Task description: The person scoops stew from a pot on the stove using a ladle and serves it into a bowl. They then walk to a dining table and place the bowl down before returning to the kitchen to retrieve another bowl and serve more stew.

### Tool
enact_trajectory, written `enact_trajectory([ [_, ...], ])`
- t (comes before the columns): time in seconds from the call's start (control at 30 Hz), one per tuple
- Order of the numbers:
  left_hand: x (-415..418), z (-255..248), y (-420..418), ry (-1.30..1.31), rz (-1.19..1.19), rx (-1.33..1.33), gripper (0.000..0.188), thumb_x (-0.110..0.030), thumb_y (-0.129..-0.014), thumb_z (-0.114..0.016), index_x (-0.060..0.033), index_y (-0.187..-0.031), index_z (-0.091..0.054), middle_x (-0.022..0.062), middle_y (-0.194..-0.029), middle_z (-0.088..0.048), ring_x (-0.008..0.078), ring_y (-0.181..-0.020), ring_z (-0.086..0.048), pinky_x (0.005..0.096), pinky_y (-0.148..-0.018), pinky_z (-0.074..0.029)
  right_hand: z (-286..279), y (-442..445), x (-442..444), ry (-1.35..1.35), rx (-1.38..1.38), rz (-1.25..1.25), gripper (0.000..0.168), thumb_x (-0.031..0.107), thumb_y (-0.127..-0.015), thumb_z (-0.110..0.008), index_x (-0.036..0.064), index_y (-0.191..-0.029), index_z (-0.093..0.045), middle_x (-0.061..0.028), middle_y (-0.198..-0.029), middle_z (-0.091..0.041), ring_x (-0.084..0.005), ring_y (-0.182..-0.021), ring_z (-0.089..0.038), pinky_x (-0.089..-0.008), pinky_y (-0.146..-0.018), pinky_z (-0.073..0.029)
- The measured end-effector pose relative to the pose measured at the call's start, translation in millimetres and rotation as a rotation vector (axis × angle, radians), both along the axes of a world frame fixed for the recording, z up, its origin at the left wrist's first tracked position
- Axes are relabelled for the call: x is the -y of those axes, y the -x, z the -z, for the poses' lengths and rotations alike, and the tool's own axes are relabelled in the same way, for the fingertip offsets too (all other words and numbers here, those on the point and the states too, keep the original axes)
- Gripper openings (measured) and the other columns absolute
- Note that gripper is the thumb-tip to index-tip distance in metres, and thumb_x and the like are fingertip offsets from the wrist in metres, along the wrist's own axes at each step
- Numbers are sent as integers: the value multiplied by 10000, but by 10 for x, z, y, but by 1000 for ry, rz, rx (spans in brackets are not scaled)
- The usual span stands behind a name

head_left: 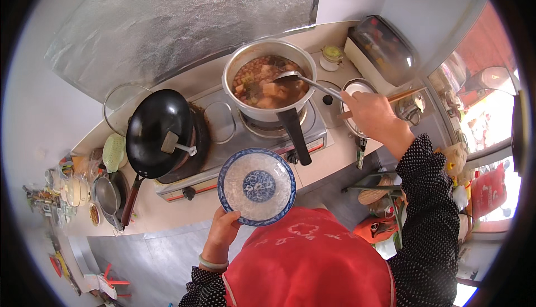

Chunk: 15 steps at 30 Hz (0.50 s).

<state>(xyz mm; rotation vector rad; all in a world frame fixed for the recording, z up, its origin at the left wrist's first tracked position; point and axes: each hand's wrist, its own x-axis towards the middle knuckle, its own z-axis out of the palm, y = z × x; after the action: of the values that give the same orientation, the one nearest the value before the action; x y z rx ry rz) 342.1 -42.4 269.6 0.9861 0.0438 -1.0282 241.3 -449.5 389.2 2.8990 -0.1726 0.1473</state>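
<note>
My left hand (226, 228) grips the rim of a blue-and-white porcelain plate (284, 181), which holds no food and is held in front of the stove. In my right hand (370, 112) is the handle of a metal ladle (320, 85). The ladle's bowl dips into a soup of beans and pale chunks (261, 85), partly under the broth. That soup fills much of a metal pressure-cooker pot (230, 70), open at the top, with a black handle (295, 137) pointing toward me. The pot stands on the right burner of a gas stove (222, 118).
On the left burner a black wok (155, 127) tilts up, a spatula (179, 144) beside its face. Right of the pot are a lidded glass jar (331, 57), a metal-rimmed lid or dish (356, 85) and a covered box (381, 51). Pans (108, 194) and a green basket (114, 153) crowd the left.
</note>
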Motion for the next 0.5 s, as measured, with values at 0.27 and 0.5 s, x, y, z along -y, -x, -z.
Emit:
enact_trajectory([
  [0.27,258,-241,164,-68,-164,39,536,-42,-776,-468,93,-1290,-394,189,-1270,-511,288,-1159,-519,392,-982,-407,241,-609,422,10,132,-302,445,161,-768,-609,5,-1178,-534,-65,-794,-550,-220,-680,-601,-322,-577,-500],
  [0.5,415,-227,494,-56,-345,-4,523,-41,-775,-484,91,-1277,-415,180,-1256,-525,278,-1147,-529,381,-972,-418,159,-771,791,-37,60,-407,463,108,-712,-640,16,-1158,-557,-59,-794,-550,-223,-672,-593,-325,-557,-484],
])
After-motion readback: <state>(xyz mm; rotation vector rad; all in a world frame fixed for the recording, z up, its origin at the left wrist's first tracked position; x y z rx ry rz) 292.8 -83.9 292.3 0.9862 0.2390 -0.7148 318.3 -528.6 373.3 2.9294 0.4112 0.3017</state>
